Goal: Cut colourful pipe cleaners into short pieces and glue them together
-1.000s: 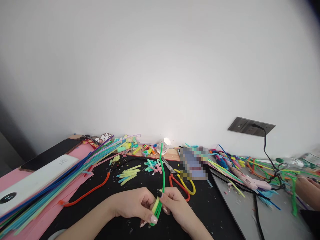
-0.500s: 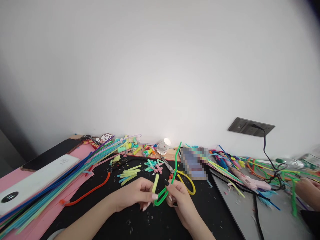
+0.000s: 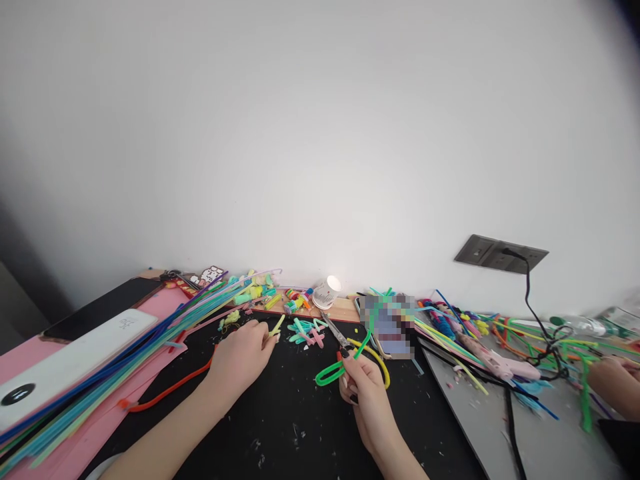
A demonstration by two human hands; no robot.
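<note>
My right hand (image 3: pixel 361 383) pinches a green pipe cleaner (image 3: pixel 330 375), bent into a narrow loop on its left, with a long end rising over the blurred phone. My left hand (image 3: pixel 245 353) is over the pile of short yellow-green pieces (image 3: pixel 276 325), its fingers closed at a piece that sticks out by the fingertips; most of the pile is hidden beneath the hand. Scissors (image 3: pixel 336 330) lie just behind my right hand, and a yellow pipe cleaner (image 3: pixel 383 365) curves beside it. Short teal and pink pieces (image 3: pixel 307 331) lie between my hands.
A paper cup (image 3: pixel 327 292) stands by the wall. Long pipe cleaners (image 3: pixel 150 350) and a white device (image 3: pixel 75 363) lie at left, near an orange pipe cleaner (image 3: pixel 170 392). At right are a pink glue gun (image 3: pixel 500 363), black cable, a bottle (image 3: pixel 580 326) and another person's hand (image 3: pixel 615 380).
My left hand has moved left and back from the green loop to the yellow-green pieces. My right hand still holds the green pipe cleaner, now tilted further right.
</note>
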